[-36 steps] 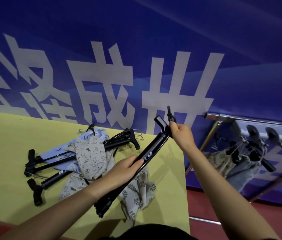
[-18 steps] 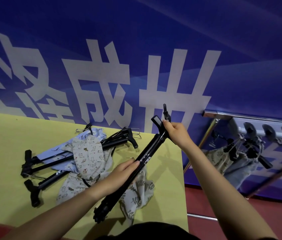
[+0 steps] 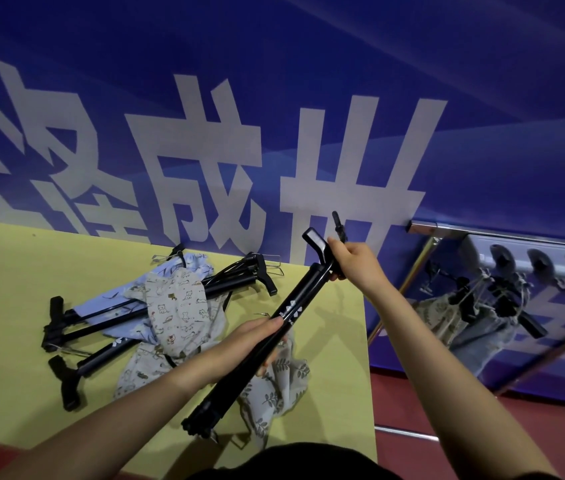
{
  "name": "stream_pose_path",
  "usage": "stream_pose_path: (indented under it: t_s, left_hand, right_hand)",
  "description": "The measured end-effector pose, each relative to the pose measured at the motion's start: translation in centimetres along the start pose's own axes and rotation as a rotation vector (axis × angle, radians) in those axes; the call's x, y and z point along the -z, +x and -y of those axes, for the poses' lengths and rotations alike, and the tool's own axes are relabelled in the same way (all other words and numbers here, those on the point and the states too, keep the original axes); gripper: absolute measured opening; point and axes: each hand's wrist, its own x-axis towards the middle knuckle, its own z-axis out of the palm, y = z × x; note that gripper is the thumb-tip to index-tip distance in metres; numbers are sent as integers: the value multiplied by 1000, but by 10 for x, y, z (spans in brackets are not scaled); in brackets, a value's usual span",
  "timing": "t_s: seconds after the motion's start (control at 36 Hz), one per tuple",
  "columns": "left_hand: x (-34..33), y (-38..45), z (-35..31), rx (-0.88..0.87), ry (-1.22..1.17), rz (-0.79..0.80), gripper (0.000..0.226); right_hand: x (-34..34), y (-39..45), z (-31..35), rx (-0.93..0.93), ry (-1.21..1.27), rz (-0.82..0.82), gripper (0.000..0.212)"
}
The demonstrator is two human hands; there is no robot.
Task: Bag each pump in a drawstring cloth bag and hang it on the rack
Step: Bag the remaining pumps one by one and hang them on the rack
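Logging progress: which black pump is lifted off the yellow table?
The black pump gripped by both hands, right hand near its handle, left hand mid-barrel; the others lie among cloth bags.

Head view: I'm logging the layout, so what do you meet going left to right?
Black pumps lying on the yellow table → cream animal-print cloth bag → left hand → right hand → chrome hanging rack with bagged pumps.

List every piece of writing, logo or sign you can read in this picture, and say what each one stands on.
"成" and "世": large white characters on the blue banner behind the table.
Characters further left on the banner: cut off or partly hidden, not readable with certainty.
White marks on the barrel of the held pump: too small to read.
White mark on a pump lying on the table: too small to read.
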Motion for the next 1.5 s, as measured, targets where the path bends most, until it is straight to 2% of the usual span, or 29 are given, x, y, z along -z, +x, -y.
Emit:
stream_pose_path:
  t_s: [0.22, 0.33, 0.42, 0.5, 0.58, 0.78, 0.94, 1.06, 1.14, 1.25, 1.31, 1.36, 1.42, 1.44, 1.5]
  left_hand:
    - [1, -1, 1, 9, 33, 24, 71]
    - [4, -1, 1, 22, 36, 16, 68]
    - [9, -2, 1, 24, 60, -5, 69]
    - [17, -5, 2, 24, 72, 5, 71]
    - [21, -7, 2, 26, 75, 18, 69]
    - [28, -4, -7, 51, 120, 7, 61]
    - [29, -2, -12, 74, 218, 11, 66]
    - [28, 2, -11, 96, 238, -7, 52]
    - [24, 6, -8, 88, 282, -34, 32]
    - [20, 11, -10, 66, 446, -115, 29]
    - [21, 11, -12, 50, 462, -137, 26]
    - [22, 11, -12, 35, 455, -148, 24]
    - [20, 11, -11, 18, 458, -154, 24]
    - [18, 12, -12, 13, 462, -153, 25]
    - [12, 14, -13, 18, 464, -153, 29]
  right_hand:
    - [0, -6, 3, 33, -99, -31, 51]
    - [-1, -7, -1, 15, -41, -29, 50]
    - [7, -9, -3, 9, 32, 107, 49]
    - [16, -12, -7, 24, 73, 325, 34]
    - [18, -14, -11, 36, 133, 394, 24]
    - [12, -18, -15, 49, 166, 332, 27]
    - [9, -22, -19, 23, 234, 280, 23]
    - [9, -23, -22, 5, 213, 228, 26]
    - [7, -24, -25, -4, 195, 187, 26]
    - [0, -27, -32, -50, 210, 76, 20]
    - [-7, -32, -37, -96, 315, -34, 18]
    - [-14, -40, -41, -189, 568, -193, 21]
    - [-23, -49, -44, -261, 791, -275, 29]
    - [-28, -53, -48, -262, 836, -258, 39]
    - [-38, -60, -50, -228, 822, -119, 57]
